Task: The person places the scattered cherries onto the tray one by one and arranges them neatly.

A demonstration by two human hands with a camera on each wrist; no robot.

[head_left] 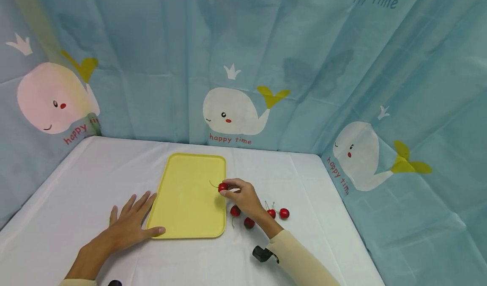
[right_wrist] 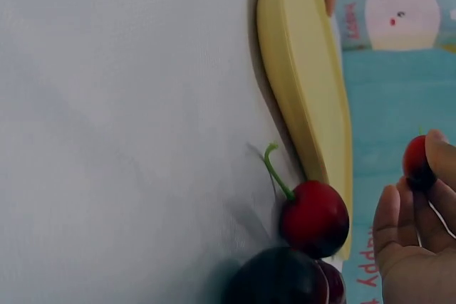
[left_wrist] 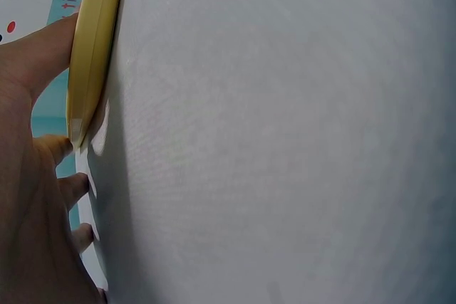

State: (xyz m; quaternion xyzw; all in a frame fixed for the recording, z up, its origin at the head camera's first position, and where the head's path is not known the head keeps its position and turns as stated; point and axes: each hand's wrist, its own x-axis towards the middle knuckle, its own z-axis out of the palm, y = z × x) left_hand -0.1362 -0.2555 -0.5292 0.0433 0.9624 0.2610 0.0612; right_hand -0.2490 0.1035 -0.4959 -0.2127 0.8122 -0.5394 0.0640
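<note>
A yellow tray (head_left: 186, 193) lies on the white table. My right hand (head_left: 243, 196) pinches a red cherry (head_left: 222, 187) between thumb and fingertips, above the tray's right part; its thin stem points left. In the right wrist view the same cherry (right_wrist: 419, 163) shows between the fingers. With fingers spread, my left hand (head_left: 131, 222) rests at the tray's lower left corner, its thumb over the near rim. The left wrist view shows that thumb (left_wrist: 44, 58) against the tray's edge (left_wrist: 96, 40).
Right of the tray lie several cherries: one near its edge (head_left: 235, 211), another just below (head_left: 249, 223), and two more beyond the right forearm (head_left: 271, 213). A black device (head_left: 261, 254) is by the right sleeve. A blue whale-print curtain (head_left: 243, 66) surrounds the table.
</note>
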